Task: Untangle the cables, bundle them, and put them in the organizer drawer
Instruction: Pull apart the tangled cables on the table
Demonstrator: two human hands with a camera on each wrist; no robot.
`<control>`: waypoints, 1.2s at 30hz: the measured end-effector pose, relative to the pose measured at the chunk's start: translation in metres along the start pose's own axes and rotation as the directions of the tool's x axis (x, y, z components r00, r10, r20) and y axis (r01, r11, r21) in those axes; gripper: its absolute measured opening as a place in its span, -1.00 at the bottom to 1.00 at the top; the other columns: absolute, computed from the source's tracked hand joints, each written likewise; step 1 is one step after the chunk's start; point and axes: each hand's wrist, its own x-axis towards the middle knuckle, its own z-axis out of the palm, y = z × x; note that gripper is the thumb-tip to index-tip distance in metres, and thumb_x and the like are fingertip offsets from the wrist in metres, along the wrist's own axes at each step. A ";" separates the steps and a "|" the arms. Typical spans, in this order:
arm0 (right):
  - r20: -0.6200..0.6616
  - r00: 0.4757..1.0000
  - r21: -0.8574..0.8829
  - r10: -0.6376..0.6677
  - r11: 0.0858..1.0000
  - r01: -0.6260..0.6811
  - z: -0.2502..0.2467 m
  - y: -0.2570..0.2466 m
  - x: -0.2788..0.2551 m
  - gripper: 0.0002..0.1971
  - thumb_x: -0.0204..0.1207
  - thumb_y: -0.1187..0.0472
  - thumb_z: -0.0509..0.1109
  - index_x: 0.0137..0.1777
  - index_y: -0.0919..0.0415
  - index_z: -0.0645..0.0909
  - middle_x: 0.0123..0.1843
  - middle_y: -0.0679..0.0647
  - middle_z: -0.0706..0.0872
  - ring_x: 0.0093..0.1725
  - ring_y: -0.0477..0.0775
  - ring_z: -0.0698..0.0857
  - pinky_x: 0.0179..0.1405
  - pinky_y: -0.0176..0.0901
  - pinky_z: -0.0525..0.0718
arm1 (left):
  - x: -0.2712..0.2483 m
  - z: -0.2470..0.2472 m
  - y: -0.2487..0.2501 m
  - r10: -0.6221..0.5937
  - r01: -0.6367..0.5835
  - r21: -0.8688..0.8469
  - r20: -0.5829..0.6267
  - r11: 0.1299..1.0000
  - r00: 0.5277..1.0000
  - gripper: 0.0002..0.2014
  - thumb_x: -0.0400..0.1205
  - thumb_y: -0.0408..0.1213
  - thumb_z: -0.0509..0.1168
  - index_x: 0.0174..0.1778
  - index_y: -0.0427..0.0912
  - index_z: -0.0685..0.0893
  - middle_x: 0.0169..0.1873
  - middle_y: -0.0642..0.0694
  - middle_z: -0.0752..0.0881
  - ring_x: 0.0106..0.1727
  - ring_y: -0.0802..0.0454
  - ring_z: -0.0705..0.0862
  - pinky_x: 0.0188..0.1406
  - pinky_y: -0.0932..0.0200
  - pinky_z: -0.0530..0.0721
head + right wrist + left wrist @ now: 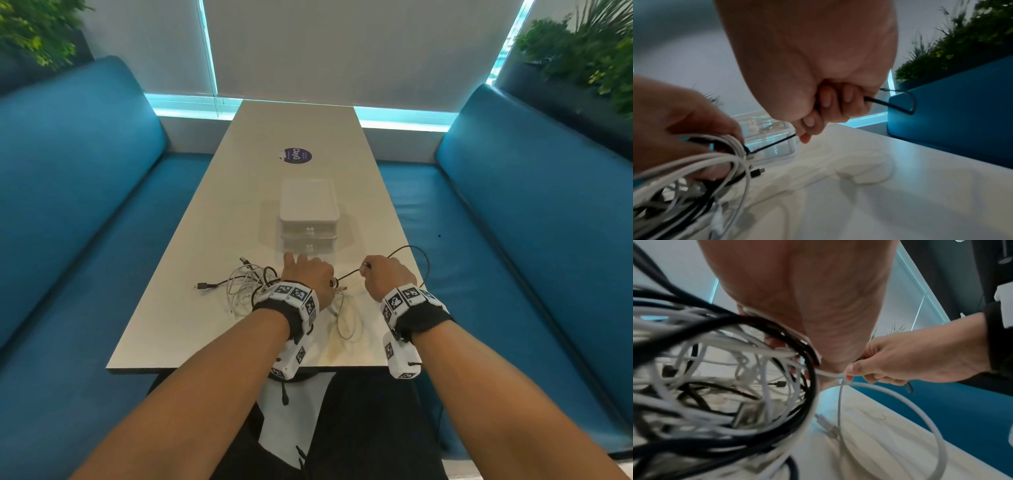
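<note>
A tangle of white and black cables (245, 286) lies on the white table (212, 335), near its front edge. My left hand (306, 269) grips the tangle's right side, its fingers curled round several strands (725, 386). My right hand (375, 272) is a fist round one black cable (348, 275). This cable runs taut from the tangle to the fist (828, 107), then loops out past it to the right (908, 105). The white organizer (309, 212) stands just beyond the hands with both drawers closed.
A loose white cable loop (346, 320) lies on the table between my wrists. A round purple sticker (297, 156) is on the far tabletop. Blue benches (85, 212) (534, 222) flank the table, with plants behind them.
</note>
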 end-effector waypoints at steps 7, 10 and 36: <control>-0.004 0.999 0.022 0.037 0.999 -0.037 -0.001 0.004 0.002 -0.77 0.68 0.12 0.16 0.09 0.00 0.67 0.02 0.11 0.70 -0.06 0.22 0.68 -0.06 -0.02 0.66 | -0.010 0.006 -0.017 0.091 -0.098 -0.070 -0.107 0.993 0.990 -0.90 0.70 -0.20 0.11 -0.01 0.07 0.51 -0.26 0.05 0.67 -0.06 -0.09 0.64 0.18 -0.12 0.29; 0.056 0.994 0.095 -0.093 0.992 0.088 0.006 -0.008 -0.001 -0.75 0.68 0.09 0.18 0.21 0.00 0.67 0.15 0.15 0.76 0.07 0.24 0.71 0.11 0.06 0.71 | -0.010 0.009 -0.017 0.118 -0.128 -0.103 -0.097 0.986 0.988 -0.85 0.73 -0.23 0.12 0.18 0.08 0.46 -0.08 0.00 0.71 -0.07 -0.12 0.68 0.21 -0.14 0.33; -0.002 0.983 -0.138 -0.184 0.974 0.182 0.008 -0.010 -0.005 -0.67 0.72 -0.07 0.08 0.14 0.05 0.62 0.03 0.14 0.71 -0.06 0.24 0.69 -0.20 -0.07 0.52 | -0.018 0.019 -0.010 0.126 -0.096 0.120 -0.282 0.988 0.951 -0.60 0.54 0.23 0.29 -0.03 -0.01 0.79 0.26 -0.04 0.44 0.31 -0.16 0.35 0.34 -0.17 0.24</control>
